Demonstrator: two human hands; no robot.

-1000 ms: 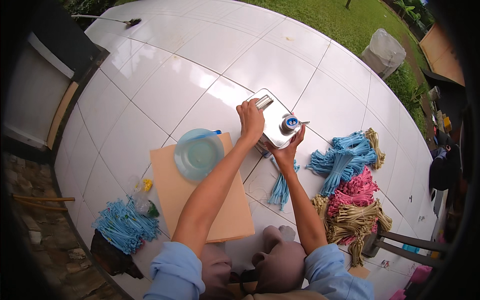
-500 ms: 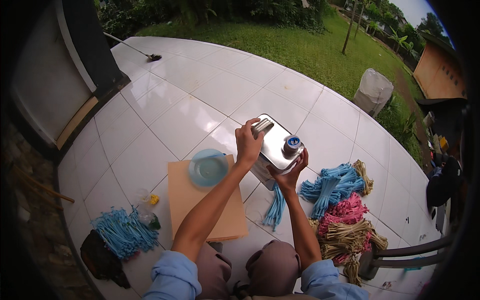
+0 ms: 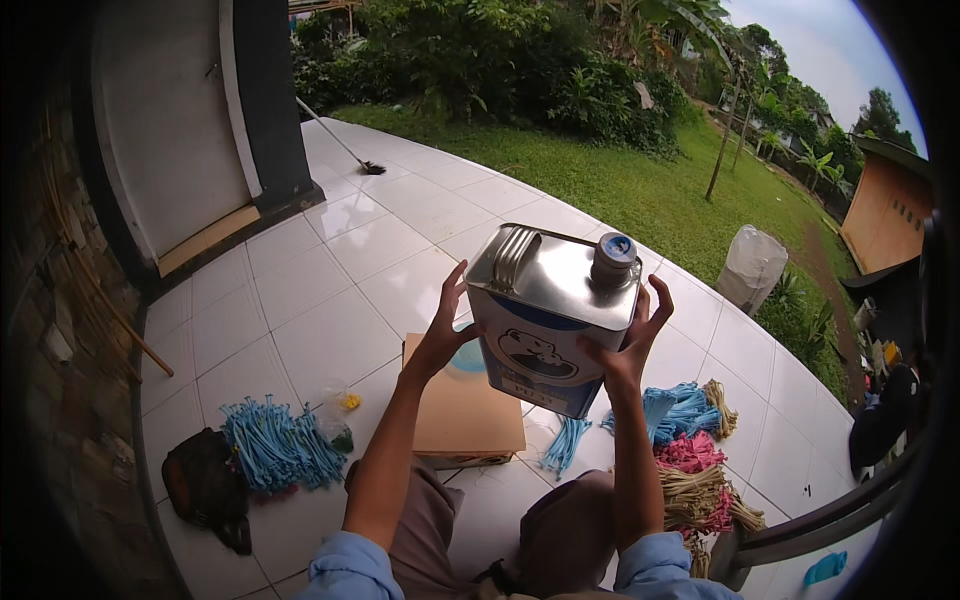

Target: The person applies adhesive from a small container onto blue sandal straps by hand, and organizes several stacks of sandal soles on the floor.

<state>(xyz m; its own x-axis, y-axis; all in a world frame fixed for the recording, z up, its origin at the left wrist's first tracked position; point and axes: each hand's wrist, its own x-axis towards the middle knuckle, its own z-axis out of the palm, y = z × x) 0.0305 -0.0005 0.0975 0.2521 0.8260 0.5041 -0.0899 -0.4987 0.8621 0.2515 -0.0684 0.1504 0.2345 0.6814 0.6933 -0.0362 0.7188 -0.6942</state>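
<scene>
I hold a rectangular metal can [image 3: 548,322] up in front of me, above the floor. It has a silver top with a folded handle, a blue screw cap [image 3: 613,250] and a blue and white label. My left hand [image 3: 446,325] presses on its left side, fingers spread. My right hand [image 3: 634,340] grips its right side from below. Under the can lies a flat brown cardboard box [image 3: 462,410] with a light blue round lid [image 3: 467,357] on it, mostly hidden by the can.
Bundles of blue strips [image 3: 276,445] lie at the left beside a dark bag [image 3: 208,490]. Blue, pink and tan strip bundles [image 3: 695,450] lie at the right. White tiled floor [image 3: 330,270], a broom [image 3: 345,150], a doorway at the left, lawn beyond.
Both hands have lifted the can off the floor and brought it up close to my face. My head has tilted up, showing the garden.
</scene>
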